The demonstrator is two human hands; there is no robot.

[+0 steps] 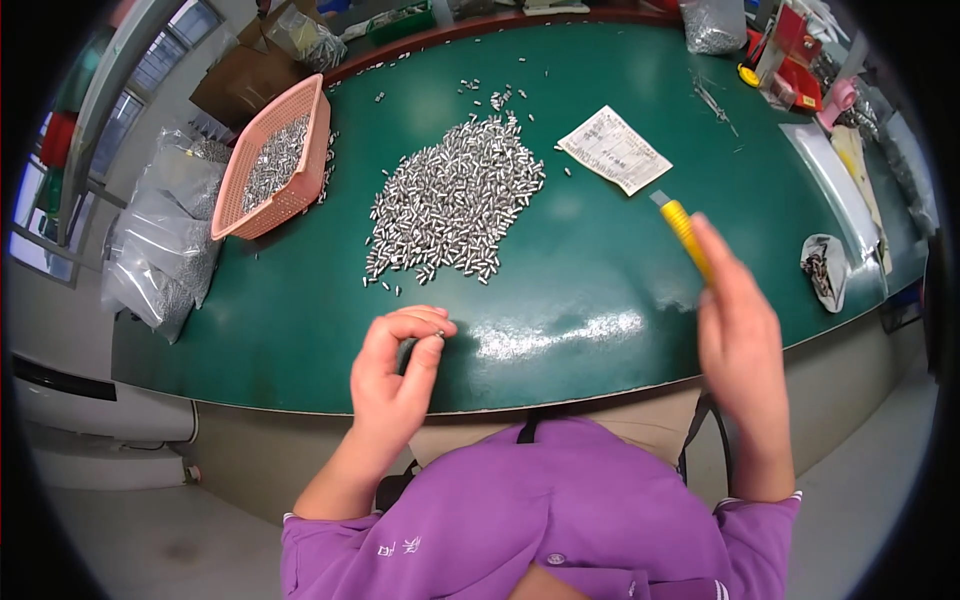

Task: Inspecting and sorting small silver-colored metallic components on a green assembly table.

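Note:
My left hand is closed in a pinch above the near edge of the green table. A tiny silver metal piece shows between thumb and forefinger. In my right hand, somewhat smeared, is a yellow utility knife. Its blade points up and to the left, toward a printed paper slip lying on the table. Beyond my left hand spreads a large pile of small silver cylindrical metal parts, with a few loose ones around it.
A pink plastic basket at the left holds more such parts. Clear plastic bags of parts stand beside it. On the right lie a small white bag with dark bits and tweezers. A cardboard box sits far left.

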